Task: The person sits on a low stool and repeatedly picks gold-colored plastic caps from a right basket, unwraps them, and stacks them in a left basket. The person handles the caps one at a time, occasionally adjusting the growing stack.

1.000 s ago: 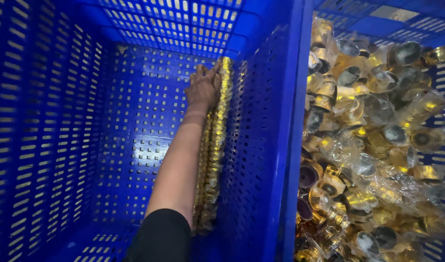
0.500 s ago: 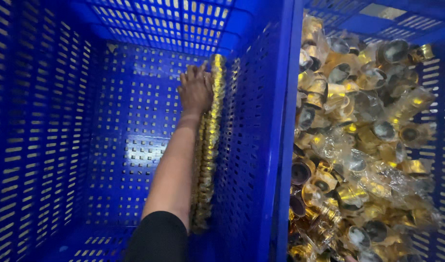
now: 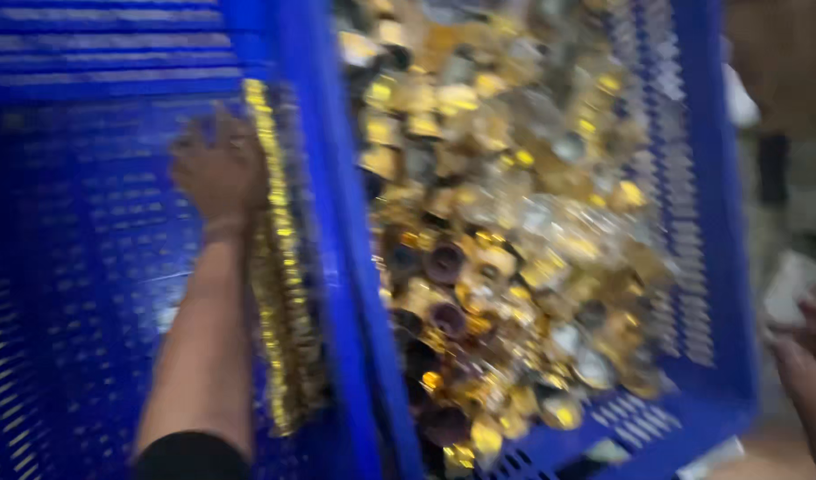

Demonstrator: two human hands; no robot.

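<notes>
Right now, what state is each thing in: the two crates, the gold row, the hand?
Left blue crate: mostly bare inside, one row against its right wall.
Row of gold pieces: stacked in a line along that wall.
Hand: pressed against the row's far end; the grip is blurred, so unclear which hand.
Right blue crate: heaped with loose gold pieces.
</notes>
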